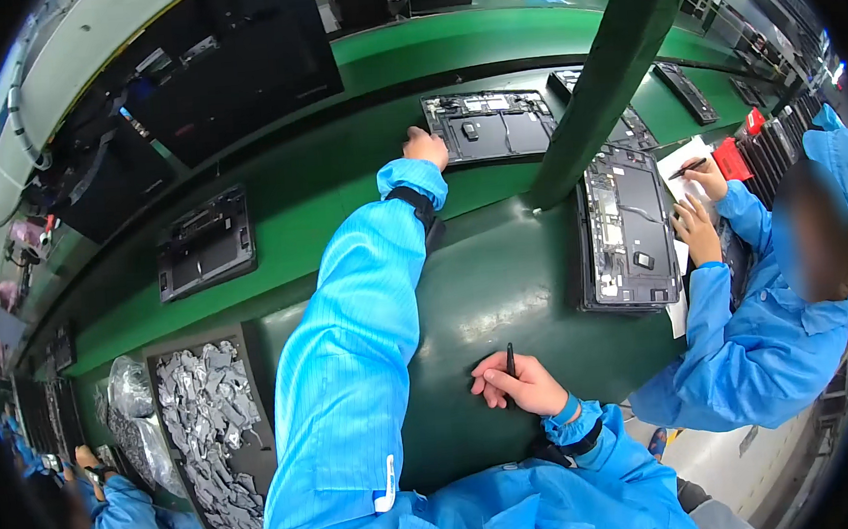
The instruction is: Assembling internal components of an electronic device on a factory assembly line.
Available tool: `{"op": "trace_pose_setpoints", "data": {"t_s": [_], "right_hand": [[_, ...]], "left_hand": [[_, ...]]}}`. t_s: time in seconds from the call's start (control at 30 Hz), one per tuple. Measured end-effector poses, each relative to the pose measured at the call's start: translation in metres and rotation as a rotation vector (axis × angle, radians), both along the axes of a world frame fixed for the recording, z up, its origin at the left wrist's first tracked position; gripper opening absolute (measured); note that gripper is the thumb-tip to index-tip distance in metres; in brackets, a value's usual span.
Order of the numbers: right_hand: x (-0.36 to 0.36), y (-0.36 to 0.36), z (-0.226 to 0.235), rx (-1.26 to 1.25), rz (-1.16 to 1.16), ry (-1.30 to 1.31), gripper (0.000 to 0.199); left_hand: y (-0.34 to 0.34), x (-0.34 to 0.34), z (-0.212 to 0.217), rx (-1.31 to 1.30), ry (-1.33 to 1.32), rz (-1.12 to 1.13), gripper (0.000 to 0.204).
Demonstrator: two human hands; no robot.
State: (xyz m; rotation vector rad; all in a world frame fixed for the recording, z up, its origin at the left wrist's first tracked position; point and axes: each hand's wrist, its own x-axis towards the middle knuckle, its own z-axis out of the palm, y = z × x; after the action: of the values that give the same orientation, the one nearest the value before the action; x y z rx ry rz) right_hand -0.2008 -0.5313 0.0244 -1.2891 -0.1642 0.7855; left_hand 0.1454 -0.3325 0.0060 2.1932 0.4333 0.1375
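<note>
My left hand point(426, 148) reaches far forward, its fingers closed at the left edge of a dark laptop housing point(489, 125). That housing lies flat on the green conveyor, with a small black block and a thin cable inside it. My right hand point(521, 385) is held over the dark green table point(456, 306), nearer to me. A slim black pen-like tool point(510, 359) sticks up from its curled fingers; its lower end is hidden. To the right stands a stack of similar laptop housings point(628, 231), the top one showing its inside.
A tray point(248, 375) of crumpled grey pieces lies at left, beside clear plastic bags point(131, 388). Another housing point(206, 242) rests on the conveyor point(277, 201). A slanting green post point(608, 84) rises behind the table. A co-worker point(741, 291) at right holds a pen over paper.
</note>
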Motion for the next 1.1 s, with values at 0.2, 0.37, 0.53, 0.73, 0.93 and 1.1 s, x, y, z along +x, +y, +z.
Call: {"op": "trace_pose_setpoints", "data": {"t_s": [0.2, 0.37, 0.53, 0.73, 0.93, 1.1], "right_hand": [[0.001, -0.002, -0.004, 0.008, 0.007, -0.018, 0.022], [-0.001, -0.003, -0.011, -0.002, -0.025, -0.047, 0.021], [-0.004, -0.002, -0.013, 0.032, -0.057, -0.052, 0.02], [-0.004, 0.001, -0.018, 0.045, -0.034, -0.062, 0.021], [-0.002, -0.002, -0.017, 0.063, -0.033, -0.054, 0.022], [-0.002, -0.002, -0.019, 0.079, -0.007, -0.045, 0.023]], "left_hand": [[0.037, 0.026, -0.045, -0.306, -0.051, 0.169, 0.033], [0.017, -0.012, -0.014, -0.601, -0.03, -0.018, 0.036], [-0.015, -0.021, 0.013, -0.808, 0.106, -0.103, 0.032], [-0.048, -0.009, -0.009, -0.599, -0.126, 0.129, 0.023], [-0.055, -0.015, 0.014, -0.528, 0.213, 0.03, 0.052], [-0.058, -0.023, 0.022, -1.252, 0.165, -0.031, 0.053]]}}
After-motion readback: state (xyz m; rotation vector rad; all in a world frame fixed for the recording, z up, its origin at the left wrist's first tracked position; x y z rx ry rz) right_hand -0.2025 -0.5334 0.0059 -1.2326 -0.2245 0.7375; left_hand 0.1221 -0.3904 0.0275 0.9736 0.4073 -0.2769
